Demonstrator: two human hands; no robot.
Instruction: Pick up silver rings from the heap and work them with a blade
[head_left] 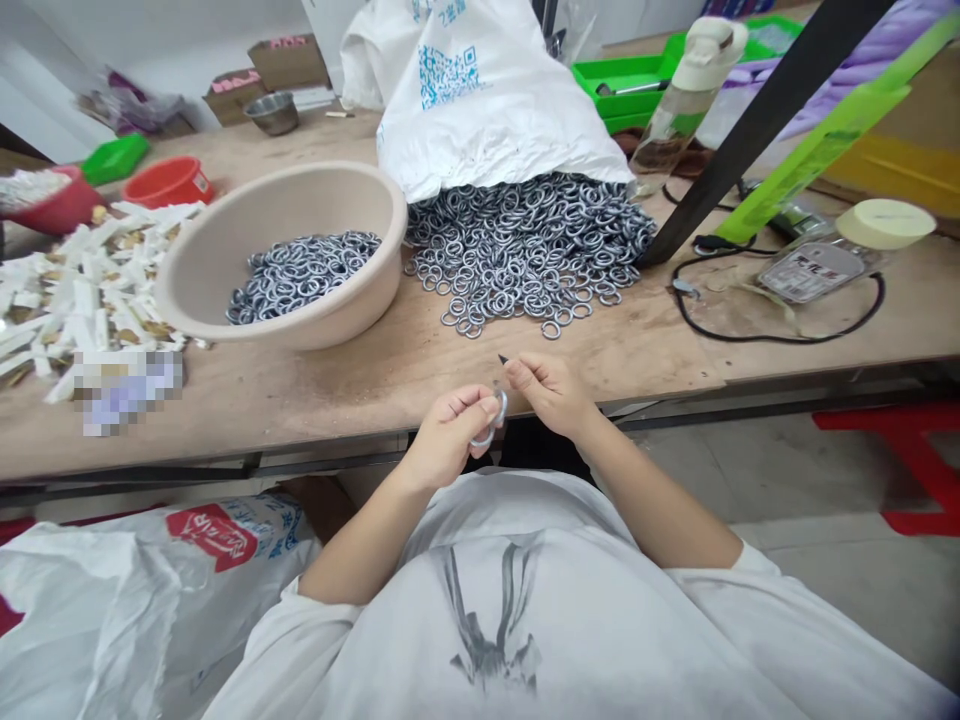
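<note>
On my feed I count one gray ring [504, 404] pinched in my left grip [448, 432] by the table's [390, 385] near edge; my right grip [553, 393] pinches one dark pointed piece [503, 358]; one basin [337, 322] stands beyond.

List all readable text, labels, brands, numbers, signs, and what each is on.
Nothing reads with certainty.
White sack: blue lettering blurred; QR code unreadable.
Lower-left bag: red logo and blue print, too distorted.
Jar label: dark characters, too blurred.
Red bowl sticker: too small.
</note>
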